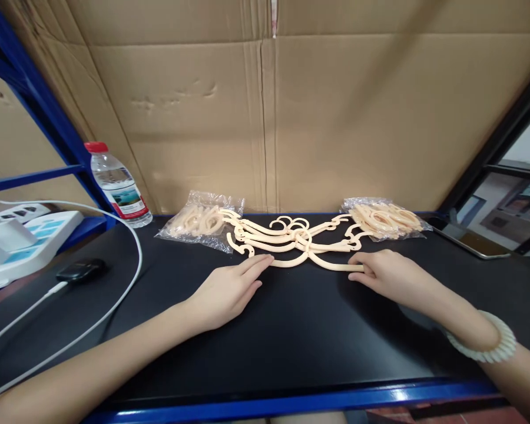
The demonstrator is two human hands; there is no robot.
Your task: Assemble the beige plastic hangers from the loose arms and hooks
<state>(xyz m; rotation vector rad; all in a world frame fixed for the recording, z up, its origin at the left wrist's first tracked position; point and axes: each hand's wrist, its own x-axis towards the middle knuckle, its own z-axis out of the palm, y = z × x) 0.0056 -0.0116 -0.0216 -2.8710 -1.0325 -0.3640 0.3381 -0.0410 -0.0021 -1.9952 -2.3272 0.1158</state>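
Note:
Several cream hangers (279,238) lie overlapped on the black tabletop (291,335), their round hooks pointing to the back. The nearest hanger (329,265) lies between my two hands. My left hand (227,290) rests on its left arm, fingers stretched out with the thumb a little apart. At its right end, my right hand (386,272) pinches the bar between thumb and fingers. A clear plastic bag of cream parts (198,221) lies behind on the left. Another clear bag with cream parts (382,218) lies behind on the right.
A water bottle (120,185) with a red cap stands at the back left. A white power strip (30,241), a black device (80,270) and a looping white cable (138,259) are at the left. At the right lies a phone (470,240). Cardboard (194,118) walls the back.

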